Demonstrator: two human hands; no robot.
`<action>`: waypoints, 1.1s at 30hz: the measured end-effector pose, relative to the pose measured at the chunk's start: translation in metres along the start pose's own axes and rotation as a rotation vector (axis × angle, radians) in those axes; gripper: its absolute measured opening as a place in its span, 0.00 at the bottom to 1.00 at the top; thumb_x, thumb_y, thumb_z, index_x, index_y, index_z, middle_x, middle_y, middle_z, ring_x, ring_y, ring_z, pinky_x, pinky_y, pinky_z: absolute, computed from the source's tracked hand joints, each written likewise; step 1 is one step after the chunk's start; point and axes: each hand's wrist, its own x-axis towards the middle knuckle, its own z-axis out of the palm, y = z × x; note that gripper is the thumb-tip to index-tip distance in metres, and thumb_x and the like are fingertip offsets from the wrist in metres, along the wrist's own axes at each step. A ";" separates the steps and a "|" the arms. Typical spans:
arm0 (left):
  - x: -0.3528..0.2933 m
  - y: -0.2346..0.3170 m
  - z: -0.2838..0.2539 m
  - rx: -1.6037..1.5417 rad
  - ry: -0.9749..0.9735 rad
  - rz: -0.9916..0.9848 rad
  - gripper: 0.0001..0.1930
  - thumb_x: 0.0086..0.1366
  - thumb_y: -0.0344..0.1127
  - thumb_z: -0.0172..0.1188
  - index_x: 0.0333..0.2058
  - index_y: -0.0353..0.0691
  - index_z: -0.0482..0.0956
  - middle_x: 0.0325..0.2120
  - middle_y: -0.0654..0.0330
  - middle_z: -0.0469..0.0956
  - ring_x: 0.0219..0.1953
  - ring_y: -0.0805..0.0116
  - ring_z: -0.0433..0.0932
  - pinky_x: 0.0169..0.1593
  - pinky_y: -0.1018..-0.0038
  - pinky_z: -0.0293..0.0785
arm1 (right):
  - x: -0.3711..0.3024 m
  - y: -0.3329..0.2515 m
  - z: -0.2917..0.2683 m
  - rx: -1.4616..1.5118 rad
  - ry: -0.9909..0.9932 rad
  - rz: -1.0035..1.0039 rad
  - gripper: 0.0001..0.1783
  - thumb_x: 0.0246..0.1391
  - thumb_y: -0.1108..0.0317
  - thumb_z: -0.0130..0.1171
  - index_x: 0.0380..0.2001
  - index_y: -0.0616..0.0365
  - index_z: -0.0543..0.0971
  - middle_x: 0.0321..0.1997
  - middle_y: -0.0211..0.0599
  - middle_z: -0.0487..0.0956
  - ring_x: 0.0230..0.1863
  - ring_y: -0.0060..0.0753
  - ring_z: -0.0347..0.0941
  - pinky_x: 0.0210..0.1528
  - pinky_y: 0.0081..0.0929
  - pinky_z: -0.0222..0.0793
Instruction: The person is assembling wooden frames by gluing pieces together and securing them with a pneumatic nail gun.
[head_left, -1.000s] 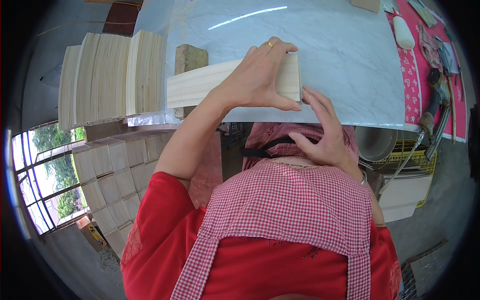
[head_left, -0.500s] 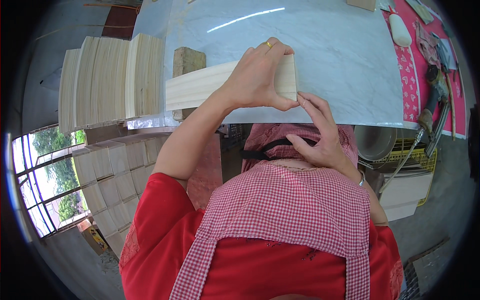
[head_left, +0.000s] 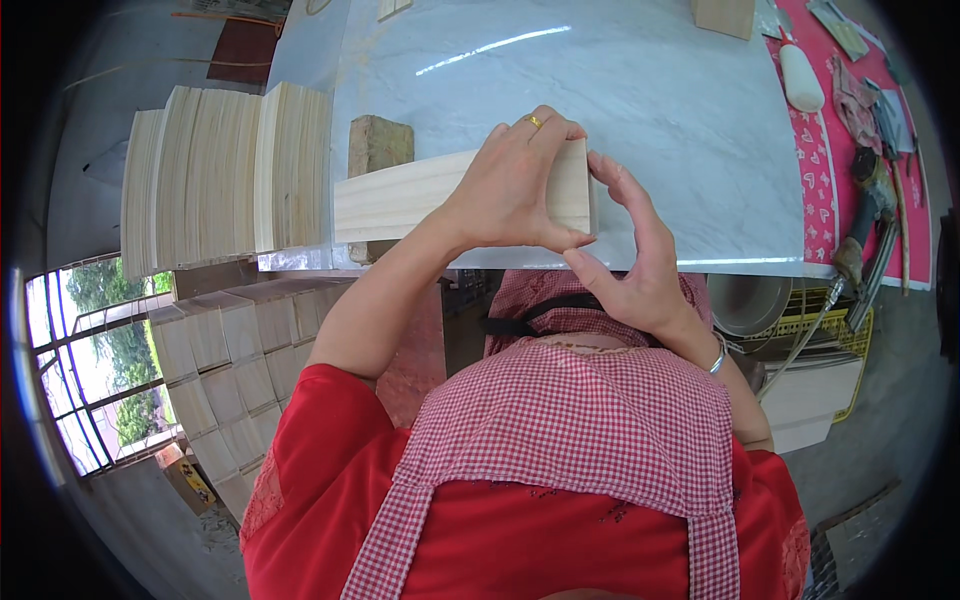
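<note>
A pale wooden board (head_left: 400,198) lies across the near part of the table, its left part over a rough, brownish block (head_left: 381,143). My left hand (head_left: 510,190) grips the board near its right end, thumb on the near edge and fingers over the far edge. Just off that end is my right hand (head_left: 645,265), its thumb and fingers spread in a curve and holding nothing. Whether its fingertips touch the board, I cannot tell. How many layers of wood are under my left hand is hidden.
Upright rows of thin wooden boards (head_left: 225,175) stand left of the block. More stacked wood (head_left: 235,345) sits lower left. On the table's right, a pink patterned cloth (head_left: 815,165) bears a white squeeze bottle (head_left: 800,78) and a hand tool with a hose (head_left: 858,225).
My right hand has opened wider and risen around the board's right end, its fingers now beside the far corner. My left hand keeps its grip. The whole view has shifted slightly.
</note>
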 end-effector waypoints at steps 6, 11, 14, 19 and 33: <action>0.000 0.001 -0.002 -0.004 -0.025 -0.035 0.46 0.36 0.52 0.77 0.53 0.37 0.69 0.47 0.53 0.71 0.47 0.50 0.72 0.52 0.61 0.66 | -0.006 -0.005 0.001 0.007 0.012 0.036 0.44 0.45 0.69 0.71 0.65 0.67 0.62 0.64 0.55 0.70 0.64 0.52 0.69 0.65 0.42 0.65; 0.000 -0.001 0.000 0.013 -0.004 -0.012 0.46 0.36 0.52 0.77 0.53 0.38 0.70 0.47 0.53 0.72 0.47 0.50 0.73 0.52 0.61 0.66 | -0.003 -0.003 0.002 0.009 0.040 0.067 0.43 0.44 0.71 0.70 0.63 0.67 0.64 0.63 0.54 0.71 0.63 0.51 0.70 0.64 0.41 0.65; 0.001 -0.001 0.000 0.019 0.000 -0.001 0.45 0.35 0.52 0.77 0.53 0.38 0.70 0.47 0.53 0.72 0.47 0.50 0.73 0.52 0.61 0.66 | -0.003 -0.002 0.002 0.049 0.023 0.127 0.42 0.46 0.71 0.67 0.65 0.66 0.63 0.66 0.51 0.70 0.68 0.46 0.65 0.70 0.43 0.56; 0.001 0.000 0.001 0.014 0.003 0.008 0.45 0.35 0.53 0.77 0.52 0.38 0.70 0.46 0.53 0.72 0.47 0.50 0.74 0.51 0.61 0.66 | -0.003 -0.001 0.001 0.059 0.020 0.139 0.42 0.47 0.69 0.67 0.65 0.65 0.63 0.65 0.50 0.70 0.68 0.45 0.65 0.70 0.44 0.55; 0.000 0.000 0.002 0.009 0.028 0.005 0.43 0.36 0.51 0.75 0.52 0.37 0.69 0.45 0.52 0.73 0.46 0.50 0.74 0.51 0.61 0.67 | -0.029 -0.033 -0.044 0.008 -0.162 0.253 0.38 0.46 0.70 0.69 0.61 0.65 0.69 0.61 0.49 0.74 0.61 0.43 0.72 0.63 0.37 0.65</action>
